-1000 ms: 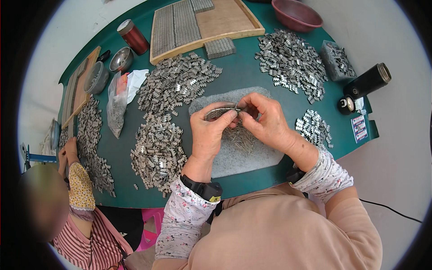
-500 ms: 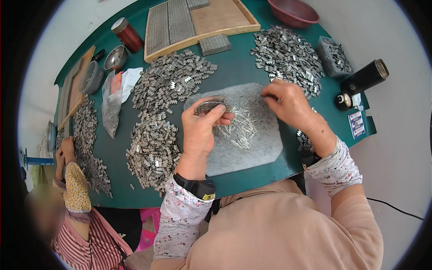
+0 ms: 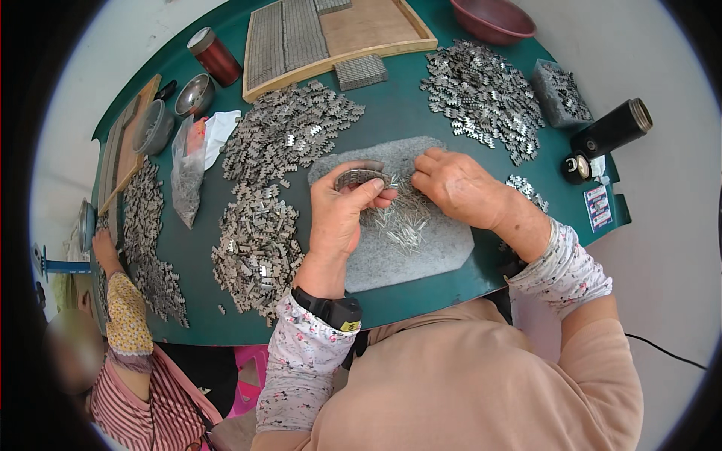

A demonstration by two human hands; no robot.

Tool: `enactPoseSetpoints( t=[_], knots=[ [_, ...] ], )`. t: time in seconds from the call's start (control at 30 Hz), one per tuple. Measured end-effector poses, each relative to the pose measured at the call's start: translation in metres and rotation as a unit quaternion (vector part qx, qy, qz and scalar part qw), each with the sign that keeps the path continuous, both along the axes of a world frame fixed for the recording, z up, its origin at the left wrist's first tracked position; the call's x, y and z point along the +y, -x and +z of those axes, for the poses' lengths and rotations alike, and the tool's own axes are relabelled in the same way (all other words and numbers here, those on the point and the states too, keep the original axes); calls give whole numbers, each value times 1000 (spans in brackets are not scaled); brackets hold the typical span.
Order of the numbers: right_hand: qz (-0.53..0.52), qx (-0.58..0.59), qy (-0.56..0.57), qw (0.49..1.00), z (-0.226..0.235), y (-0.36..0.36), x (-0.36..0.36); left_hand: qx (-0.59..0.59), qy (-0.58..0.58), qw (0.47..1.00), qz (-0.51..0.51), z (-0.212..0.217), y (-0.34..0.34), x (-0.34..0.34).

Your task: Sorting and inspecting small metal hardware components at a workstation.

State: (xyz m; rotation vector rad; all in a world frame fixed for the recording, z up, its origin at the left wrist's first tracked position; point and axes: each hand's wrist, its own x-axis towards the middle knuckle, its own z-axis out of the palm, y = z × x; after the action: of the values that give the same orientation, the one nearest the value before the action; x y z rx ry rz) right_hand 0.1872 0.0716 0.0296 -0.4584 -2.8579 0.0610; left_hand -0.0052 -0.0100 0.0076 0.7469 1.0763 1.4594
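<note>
Your left hand (image 3: 335, 214) is closed round a dark grey, curved, linked metal strip (image 3: 366, 177), thumb on the near side and fingers behind. The strip sits above the upper left part of a pale grey, felt-like mat (image 3: 444, 259) with cut corners. Its long axis runs roughly left to right, bowed, and its free end points right, toward your right hand (image 3: 460, 189). That hand has its fingers drawn together just beside this end, the gap between them small; you cannot tell whether they pinch anything. Below and between your hands, thin silvery metal pins (image 3: 404, 225) lie scattered on the mat, their axes pointing many ways. Left of the mat, small toothed grey metal pieces (image 3: 258, 252) lie heaped on the dark green tabletop (image 3: 197, 259).
</note>
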Motion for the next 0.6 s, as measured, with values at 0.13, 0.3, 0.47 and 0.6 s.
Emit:
enactPoseSetpoints(
  t=[0.13, 0.3, 0.47, 0.6],
  knots=[
    [7, -43, -56, 997, 0, 2, -2, 12, 2, 1000, 4, -1, -1, -1],
    [-16, -6, -41, 999, -4, -1, -8, 15, -19, 1000, 2, -1, -2, -2],
    [-66, 120, 94, 986, -5, 3, -13, 18, -40, 999, 18, 1, -6, -3],
    [-103, 266, 260, 923, 2, 12, -17, 9, -63, 998, 15, 0, -7, -2]
  ],
)
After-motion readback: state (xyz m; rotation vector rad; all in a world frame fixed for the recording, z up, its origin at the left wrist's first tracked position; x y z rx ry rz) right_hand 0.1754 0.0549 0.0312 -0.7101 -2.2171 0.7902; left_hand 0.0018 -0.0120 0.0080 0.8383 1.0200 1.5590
